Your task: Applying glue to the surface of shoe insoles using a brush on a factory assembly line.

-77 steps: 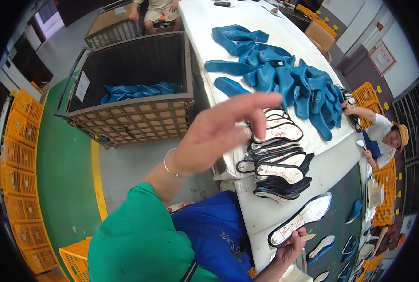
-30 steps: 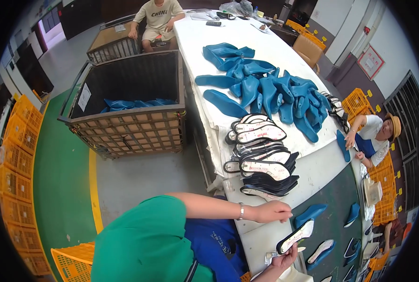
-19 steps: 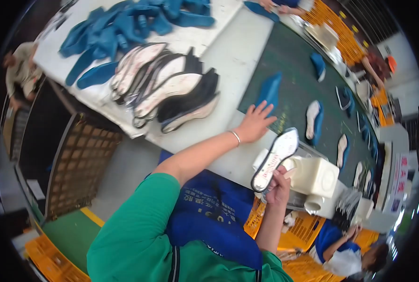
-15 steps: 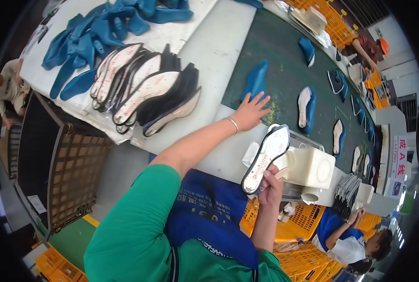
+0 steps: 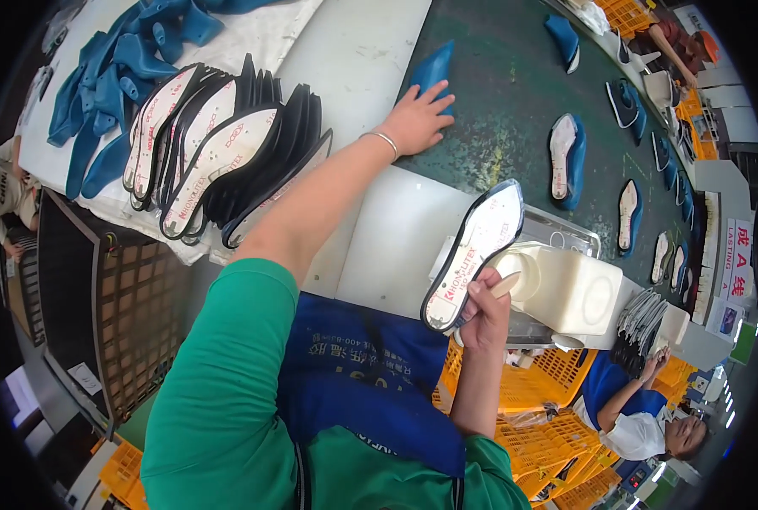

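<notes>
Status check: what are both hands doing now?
Left hand spread over blue shoe last, contact unclear. Right hand gripping white insole and tan stick. Cream container partly behind white insole.

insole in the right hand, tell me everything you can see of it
The insole is long, narrow at the waist and rounded at the heel, with a white, board-like face, red print, small dark specks and a black rim. It slants, heel low at left, toe high at right, face up. The right hand grips it near the heel half, thumb at its edge. In the view it partly overlaps the cream container; contact there is unclear.
</notes>
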`<state>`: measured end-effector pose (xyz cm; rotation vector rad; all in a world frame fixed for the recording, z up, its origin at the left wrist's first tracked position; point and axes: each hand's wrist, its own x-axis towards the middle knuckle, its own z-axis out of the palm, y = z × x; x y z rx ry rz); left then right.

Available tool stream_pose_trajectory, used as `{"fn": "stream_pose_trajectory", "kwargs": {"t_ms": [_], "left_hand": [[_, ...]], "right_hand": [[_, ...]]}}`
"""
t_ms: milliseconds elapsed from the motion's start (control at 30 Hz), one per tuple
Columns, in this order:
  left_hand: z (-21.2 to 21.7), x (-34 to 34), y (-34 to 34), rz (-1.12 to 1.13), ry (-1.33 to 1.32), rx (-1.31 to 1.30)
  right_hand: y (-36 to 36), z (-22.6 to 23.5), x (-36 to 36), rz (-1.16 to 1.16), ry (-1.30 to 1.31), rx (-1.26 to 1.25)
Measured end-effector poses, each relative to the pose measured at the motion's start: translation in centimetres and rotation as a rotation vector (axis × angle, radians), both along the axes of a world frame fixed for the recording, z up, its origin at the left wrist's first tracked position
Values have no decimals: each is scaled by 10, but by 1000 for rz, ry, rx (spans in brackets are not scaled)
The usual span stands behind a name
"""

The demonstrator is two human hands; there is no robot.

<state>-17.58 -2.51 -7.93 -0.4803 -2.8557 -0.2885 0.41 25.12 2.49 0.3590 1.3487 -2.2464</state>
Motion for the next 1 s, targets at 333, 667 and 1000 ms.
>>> {"fn": "stream_pose_trajectory", "kwargs": {"t_ms": [333,667,1000], "left_hand": [[-34,-5,6,376,-35,952],[-38,11,6,392,-127,1108],[42,188,11,164,-244,1222]], "right_hand": [[-42,13,-70,-56,237,194],[-134,0,-195,54,463,580],[-209,-48,-241,266,741,1389]]}}
